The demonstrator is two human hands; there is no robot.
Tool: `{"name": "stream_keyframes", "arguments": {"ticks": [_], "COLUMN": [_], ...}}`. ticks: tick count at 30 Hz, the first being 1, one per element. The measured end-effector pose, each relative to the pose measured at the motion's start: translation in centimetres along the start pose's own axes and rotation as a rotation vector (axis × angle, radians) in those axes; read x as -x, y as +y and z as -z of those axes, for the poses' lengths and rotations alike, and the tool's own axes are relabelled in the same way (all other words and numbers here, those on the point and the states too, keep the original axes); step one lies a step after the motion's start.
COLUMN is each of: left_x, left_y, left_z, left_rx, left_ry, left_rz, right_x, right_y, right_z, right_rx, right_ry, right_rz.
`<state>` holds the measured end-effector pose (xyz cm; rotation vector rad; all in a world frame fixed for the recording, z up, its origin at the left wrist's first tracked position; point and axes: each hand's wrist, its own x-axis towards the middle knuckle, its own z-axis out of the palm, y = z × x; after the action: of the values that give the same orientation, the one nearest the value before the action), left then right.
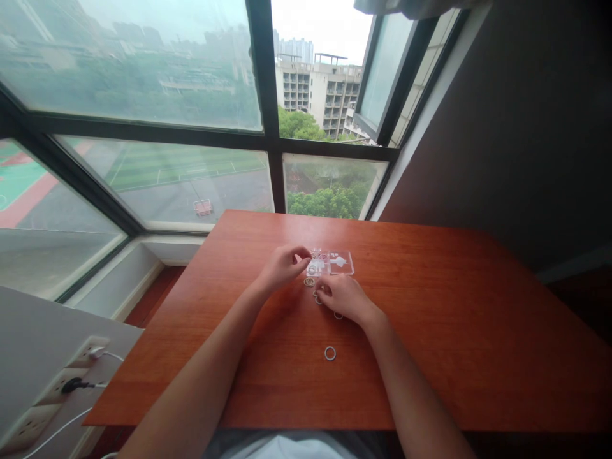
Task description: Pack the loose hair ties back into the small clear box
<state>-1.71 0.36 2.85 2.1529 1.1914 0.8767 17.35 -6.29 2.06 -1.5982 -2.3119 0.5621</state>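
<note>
Both hands are working close together over the table (444,306), and the step in hand is, by this inspector's judgement, the sorting or picking up of small rings beside the case. The clear case (347,268) is lying open on the table ahead of the hands, with further small items showing in its left half. The left hand (285,264) is hanging at the case's left edge, its thumb and forefinger curving toward each other; whether it is gripping anything cannot be told. The right hand (347,296) is bending its fingers down, partly closed, beside the two small rings (319,303) near its fingertips; a hold on either is not being shown clearly. A ring pair (310,282) is lying just in front of the case, another ring (338,318) is showing below the right hand, and a lone ring (326,353) is lying nearer the person, well apart. The next move is probably calling for a fine fingertip pinch, without nudging neighbouring rings
</note>
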Motion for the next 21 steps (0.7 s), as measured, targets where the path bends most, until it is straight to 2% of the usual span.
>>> {"name": "stream_keyframes", "arguments": {"ticks": [5,9,13,17,21], "left_x": [0.0,0.1,0.3,0.5,0.5], "left_y": [0.0,0.7,1.6,1.7,1.9], "left_z": [0.0,0.0,-0.5,-1.2,-1.5], "left_rx": [-0.002,0.016,0.063,0.103,0.112], "left_ry": [-0.001,-0.03,-0.112,-0.163,-0.156], "left_rz": [0.001,0.012,0.015,-0.01,-0.033], "right_x": [-0.2,-0.5,-0.7,-0.7,-0.7], "right_y": [0.2,0.7,1.2,1.2,1.2], "right_z": [-0.2,-0.1,0.0,0.0,0.0], "right_rx": [-0.071,-0.195,-0.322,-0.386,-0.396], "right_ry": [0.062,0.261,0.454,0.491,0.486], "right_rz": [-0.008,-0.041,-0.054,-0.046,-0.043]}}
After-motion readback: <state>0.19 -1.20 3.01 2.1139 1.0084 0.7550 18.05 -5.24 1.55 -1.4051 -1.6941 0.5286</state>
